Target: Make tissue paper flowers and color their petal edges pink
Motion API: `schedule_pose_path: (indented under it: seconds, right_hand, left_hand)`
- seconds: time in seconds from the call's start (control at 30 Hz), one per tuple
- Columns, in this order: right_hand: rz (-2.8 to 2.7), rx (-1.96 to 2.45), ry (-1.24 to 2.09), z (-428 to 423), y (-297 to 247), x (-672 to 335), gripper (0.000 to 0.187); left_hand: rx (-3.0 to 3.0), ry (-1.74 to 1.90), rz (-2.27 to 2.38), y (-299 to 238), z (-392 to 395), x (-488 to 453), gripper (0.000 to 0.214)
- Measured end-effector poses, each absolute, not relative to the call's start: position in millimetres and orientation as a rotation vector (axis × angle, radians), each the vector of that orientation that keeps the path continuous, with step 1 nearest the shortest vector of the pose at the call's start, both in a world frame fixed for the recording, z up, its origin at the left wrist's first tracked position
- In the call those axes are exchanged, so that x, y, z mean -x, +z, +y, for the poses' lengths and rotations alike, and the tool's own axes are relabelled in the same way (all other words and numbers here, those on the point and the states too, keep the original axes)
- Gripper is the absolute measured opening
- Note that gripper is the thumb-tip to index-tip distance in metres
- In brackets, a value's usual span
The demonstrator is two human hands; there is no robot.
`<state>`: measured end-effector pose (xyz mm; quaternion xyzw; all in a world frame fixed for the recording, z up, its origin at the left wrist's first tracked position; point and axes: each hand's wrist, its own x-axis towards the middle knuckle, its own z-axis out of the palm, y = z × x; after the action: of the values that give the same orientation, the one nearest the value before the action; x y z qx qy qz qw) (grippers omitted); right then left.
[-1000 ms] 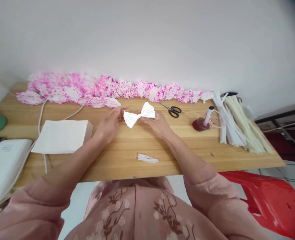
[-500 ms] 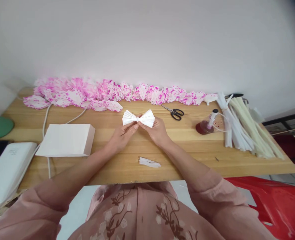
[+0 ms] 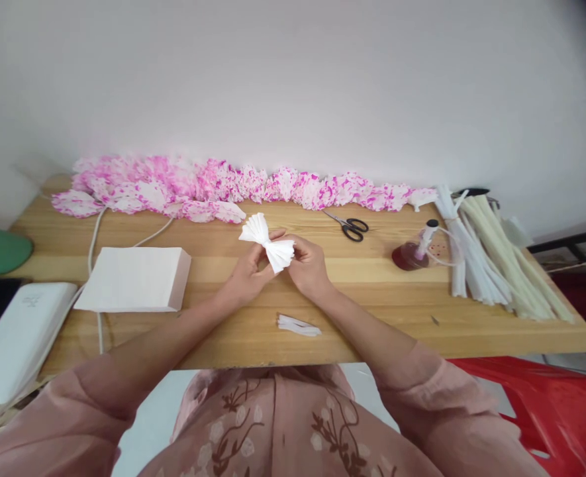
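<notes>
A white pleated paper bow [image 3: 277, 254], gathered at its middle and fanned at both ends, is held above the table between my hands. It slants from upper left to lower right. My left hand [image 3: 249, 273] is closed on it near the pinched centre, thumb below. My right hand [image 3: 309, 265] has its fingers curled on the right fan. Closer to me on the wood lie several short white strips [image 3: 298, 325]. Black-handled scissors [image 3: 349, 227] rest beyond my right hand.
Pink-speckled white paper puffs [image 3: 213, 185] line the wall. At left are a white paper stack [image 3: 131, 279], cables and a white power bank [image 3: 22, 341]. A bottle of dark red liquid [image 3: 412, 254] and bundled white [image 3: 476, 268] and cream strips [image 3: 514, 265] lie right.
The paper bow has turned from level to slanted, its right end dropping toward me. My right hand has shifted along to its right fan.
</notes>
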<state>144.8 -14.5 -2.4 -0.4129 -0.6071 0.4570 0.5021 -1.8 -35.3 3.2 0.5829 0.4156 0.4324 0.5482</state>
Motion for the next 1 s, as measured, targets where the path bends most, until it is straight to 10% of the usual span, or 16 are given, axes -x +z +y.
schedule_pose_path:
  seconds: [1.0]
  right_hand:
    - [-1.186,0.944,1.494,-18.7,0.8,-139.2,0.02]
  left_hand:
    - [-1.408,1.181,1.037,3.0,-31.8,5.5,0.047]
